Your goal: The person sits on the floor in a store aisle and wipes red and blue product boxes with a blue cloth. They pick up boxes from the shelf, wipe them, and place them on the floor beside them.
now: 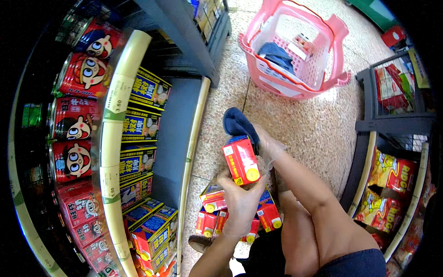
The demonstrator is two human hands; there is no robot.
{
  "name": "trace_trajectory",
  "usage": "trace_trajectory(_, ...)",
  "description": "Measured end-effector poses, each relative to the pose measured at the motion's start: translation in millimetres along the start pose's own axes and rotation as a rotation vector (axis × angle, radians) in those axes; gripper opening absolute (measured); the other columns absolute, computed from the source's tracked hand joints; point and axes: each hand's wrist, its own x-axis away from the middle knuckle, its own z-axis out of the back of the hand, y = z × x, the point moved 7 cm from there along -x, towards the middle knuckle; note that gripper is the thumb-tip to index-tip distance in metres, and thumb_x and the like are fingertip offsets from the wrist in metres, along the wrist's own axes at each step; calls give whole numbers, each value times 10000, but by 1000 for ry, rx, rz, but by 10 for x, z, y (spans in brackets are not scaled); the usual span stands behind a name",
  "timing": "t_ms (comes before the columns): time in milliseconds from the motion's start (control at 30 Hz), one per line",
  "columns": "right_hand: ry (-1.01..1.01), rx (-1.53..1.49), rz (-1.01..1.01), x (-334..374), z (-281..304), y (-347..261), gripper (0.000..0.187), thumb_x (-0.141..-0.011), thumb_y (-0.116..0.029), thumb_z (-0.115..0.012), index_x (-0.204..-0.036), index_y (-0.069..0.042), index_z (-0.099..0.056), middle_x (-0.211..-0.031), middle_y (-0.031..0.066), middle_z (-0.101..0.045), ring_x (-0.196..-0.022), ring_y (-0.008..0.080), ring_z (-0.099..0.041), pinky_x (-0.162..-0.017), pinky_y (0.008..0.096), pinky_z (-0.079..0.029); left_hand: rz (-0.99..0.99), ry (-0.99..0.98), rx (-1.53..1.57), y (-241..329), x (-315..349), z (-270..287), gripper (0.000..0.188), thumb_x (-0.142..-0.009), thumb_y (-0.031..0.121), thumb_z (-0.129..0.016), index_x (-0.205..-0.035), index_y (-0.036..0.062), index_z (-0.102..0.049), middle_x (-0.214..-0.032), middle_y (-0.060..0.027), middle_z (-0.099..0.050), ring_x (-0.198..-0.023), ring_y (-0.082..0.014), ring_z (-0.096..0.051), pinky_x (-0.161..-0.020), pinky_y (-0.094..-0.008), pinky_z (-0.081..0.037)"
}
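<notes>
Left hand (240,203): grasping a red-ended carton (242,161), thumb along its side; carton held up in front of the body, between both hands. Right hand (267,143): closed around a dark blue cloth (237,122) at the carton's far end; exact finger placement hidden. Loose cartons (270,217): several, red-ended, grouped below the left hand. Shelf cartons (138,161): black, blue and yellow, stacked to the left. Pink basket (286,87): on the speckled floor (318,124), farther ahead, containing dark fabric (276,54).
</notes>
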Motion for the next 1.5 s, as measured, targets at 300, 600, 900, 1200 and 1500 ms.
trace_trajectory(300,100,-6,1,287,205,365,189,-906,-232,-614,-956,-56,-661,-813,44,-672,-660,136,-637,-591,287,-522,-64,-71,-541,-330,-215,114,625,-693,25,-678,-1252,-40,-407,-1112,-258,-525,-1063,-420,-533,-936,-465,-429)
trace_trajectory(600,46,-17,-11,433,218,337,269,-928,-204,-595,-1141,-42,-625,-932,45,-672,-767,126,-640,-677,270,-530,-109,-232,-796,-277,-222,-1,593,-743,91,-723,-1203,-53,-376,-978,-293,-612,-903,-466,-615,-769,-510,-500)
trace_trajectory(900,-201,326,143,185,-28,324,231,-908,-237,-594,-977,-34,-679,-780,-32,-621,-662,92,-542,-599,282,-480,48,-242,-580,-293,-96,-104,556,-817,230,-749,-1205,-8,-430,-1016,-232,-676,-953,-380,-665,-802,-413,-525)
trace_trajectory(1200,-134,757,66,-27,43,509,270,-787,-282,-667,-858,-23,-643,-720,144,-602,-686,198,-576,-641,368,-476,232,-223,-164,-544,-41,-68,471,-870,24,-658,-1268,16,-407,-1144,-122,-631,-984,-172,-643,-812,-305,-524)
trace_trajectory(1500,-565,1401,958,549,-653,96,93,-701,-93,-631,-778,-53,-597,-788,198,-623,-800,402,-607,-718,459,-482,312,-132,247,-827,139,-181,421,-934,34,-584,-1276,66,-341,-1214,-89,-577,-1073,-171,-597,-868,-326,-522)
